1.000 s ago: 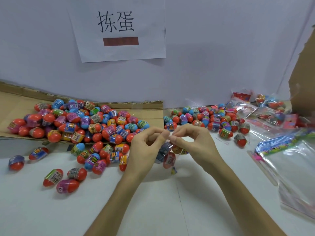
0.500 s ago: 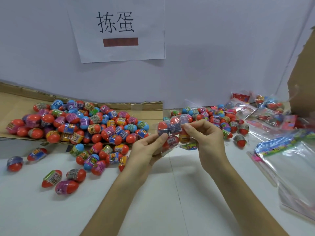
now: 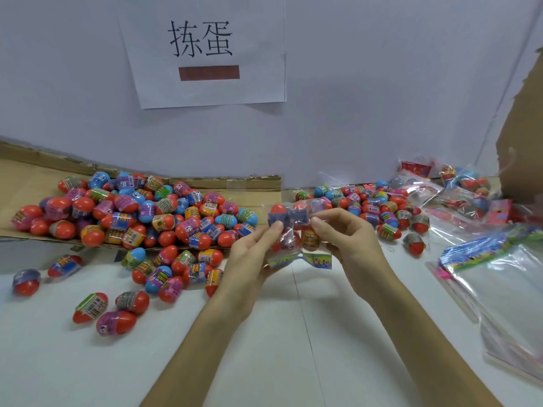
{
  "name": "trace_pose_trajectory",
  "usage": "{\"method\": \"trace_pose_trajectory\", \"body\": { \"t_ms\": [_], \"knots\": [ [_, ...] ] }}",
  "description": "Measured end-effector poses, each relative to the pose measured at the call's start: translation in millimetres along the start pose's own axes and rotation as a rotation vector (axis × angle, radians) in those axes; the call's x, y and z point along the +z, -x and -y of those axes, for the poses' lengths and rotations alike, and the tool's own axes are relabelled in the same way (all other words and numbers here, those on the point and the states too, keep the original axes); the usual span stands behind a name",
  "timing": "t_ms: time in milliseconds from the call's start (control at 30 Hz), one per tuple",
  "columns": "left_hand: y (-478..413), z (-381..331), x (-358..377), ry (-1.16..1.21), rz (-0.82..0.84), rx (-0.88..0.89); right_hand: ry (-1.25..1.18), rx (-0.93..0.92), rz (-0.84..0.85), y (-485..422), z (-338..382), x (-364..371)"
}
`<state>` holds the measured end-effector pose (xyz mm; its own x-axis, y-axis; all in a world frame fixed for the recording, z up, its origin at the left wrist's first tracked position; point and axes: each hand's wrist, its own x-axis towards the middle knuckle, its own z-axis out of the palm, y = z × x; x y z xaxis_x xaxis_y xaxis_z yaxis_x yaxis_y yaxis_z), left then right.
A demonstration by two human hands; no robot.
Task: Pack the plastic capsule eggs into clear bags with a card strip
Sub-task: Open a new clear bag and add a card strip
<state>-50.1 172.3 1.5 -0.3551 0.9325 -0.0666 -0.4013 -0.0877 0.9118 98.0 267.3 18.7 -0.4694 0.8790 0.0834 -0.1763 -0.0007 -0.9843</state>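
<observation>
Pinching bag [image 3: 289,218] of eggs [image 3: 278,207] with left hand [image 3: 249,259] and right hand [image 3: 349,245], card strip [image 3: 318,261] hanging at near end, above surface [image 3: 293,348].

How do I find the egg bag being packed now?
Above the white table, between the egg piles, the left hand and right hand hold a clear bag. Unlike the bags lying at the right, it is off the table, card strip at its bottom.

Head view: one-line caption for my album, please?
Left hand and right hand hold a clear plastic bag of red capsule eggs, colourful card strip below.
</observation>
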Motion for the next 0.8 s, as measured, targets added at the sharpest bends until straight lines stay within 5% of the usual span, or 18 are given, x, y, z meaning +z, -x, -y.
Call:
{"method": "trace_pose_trajectory", "body": {
  "t_ms": [400,800],
  "knots": [
    [-3.7,4.2,-8.2,-0.068,0.048,0.036,0.264,0.011,0.103,-4.2,-1.2,-10.5],
    [-0.5,2.0,-7.2,-0.237,0.076,0.104,0.279,-0.055,0.189,-0.6,-6.3,-2.4]
  ]
}}
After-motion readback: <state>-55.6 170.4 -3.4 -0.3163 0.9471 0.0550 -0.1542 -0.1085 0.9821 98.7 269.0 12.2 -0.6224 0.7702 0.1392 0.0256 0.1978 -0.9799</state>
